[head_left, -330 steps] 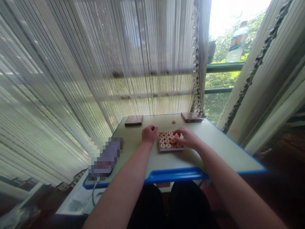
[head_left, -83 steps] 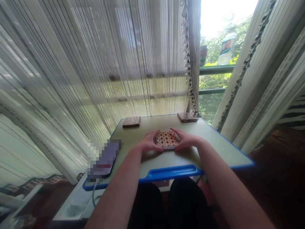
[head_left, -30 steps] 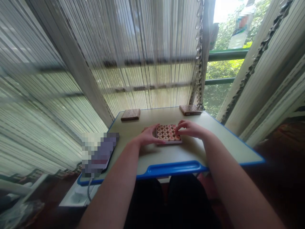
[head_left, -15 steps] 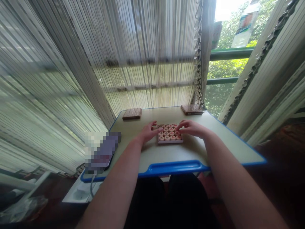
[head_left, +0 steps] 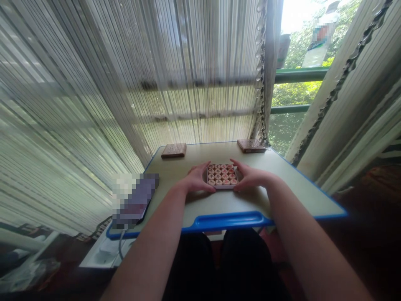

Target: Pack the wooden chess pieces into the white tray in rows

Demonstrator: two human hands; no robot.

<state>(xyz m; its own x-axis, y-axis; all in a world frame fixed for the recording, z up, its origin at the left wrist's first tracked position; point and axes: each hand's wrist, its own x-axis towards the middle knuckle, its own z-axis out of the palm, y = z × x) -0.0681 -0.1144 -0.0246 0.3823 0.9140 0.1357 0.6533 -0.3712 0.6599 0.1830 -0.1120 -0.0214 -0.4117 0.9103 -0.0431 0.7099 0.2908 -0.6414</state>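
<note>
A shallow white box [head_left: 224, 187] stands on the pale table, filled with rows of round wooden pieces [head_left: 225, 176] that bear red and dark characters. My left hand [head_left: 199, 179] clasps its left side, thumb at the near corner and fingers along the edge. On the right side my right hand [head_left: 246, 176] grips it the same way, thumb near the front corner, a finger at the far corner. The box lies between both hands.
The table [head_left: 175, 175] has a blue rim and a blue front groove. A brown box [head_left: 173, 150] lies at its far left, another brown box [head_left: 251, 146] at its far right. A blurred-out tablet-like object [head_left: 138, 200] is at the left edge. Curtains hang behind.
Both hands have moved from above the pieces to the box's sides, and their thumbs have come down to its near corners. The box looks slightly narrower or shifted left at its right side.
</note>
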